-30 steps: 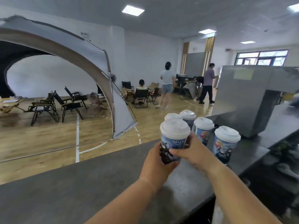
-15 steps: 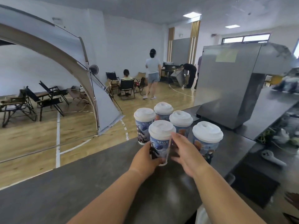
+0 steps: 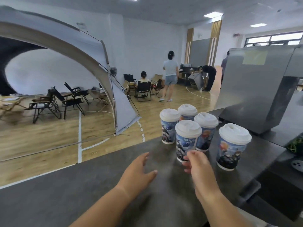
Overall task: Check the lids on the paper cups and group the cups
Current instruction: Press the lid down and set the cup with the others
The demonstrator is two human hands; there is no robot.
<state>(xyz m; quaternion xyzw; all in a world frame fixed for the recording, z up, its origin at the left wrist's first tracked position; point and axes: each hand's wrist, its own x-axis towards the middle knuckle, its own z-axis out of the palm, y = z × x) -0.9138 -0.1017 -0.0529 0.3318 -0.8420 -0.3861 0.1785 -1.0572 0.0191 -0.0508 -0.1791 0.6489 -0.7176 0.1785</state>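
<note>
Front cup [image 3: 186, 145] stands upright on the surface [image 3: 82, 194], white lid [image 3: 188, 128] on and looking level. Three more are packed close behind it: left cup [image 3: 168, 130], back cup [image 3: 187, 110] and mid cup [image 3: 205, 136]. The fifth cup [image 3: 231, 149] stands apart to the right and isn't in the group yet.

Right hand [image 3: 199, 167] is loose, with its fingertips [image 3: 191, 154] at the front cup's lower wall. With the blur I can't tell if they touch, but it isn't wrapped round the cup. Left hand [image 3: 139, 172] is open with fingers spread, low over the bare surface and clear of every cup.

Handling, as a judgement: thin paper walls dent if squeezed. These are tall, so likely tippy, and I can't see whether they're filled. Grip mid-wall just under the lid and never lift by the lid, which is a press fit and can pop off. Check the seating by pressing round the lid rim. Steel box [image 3: 255, 89] sits behind the fifth cup.
</note>
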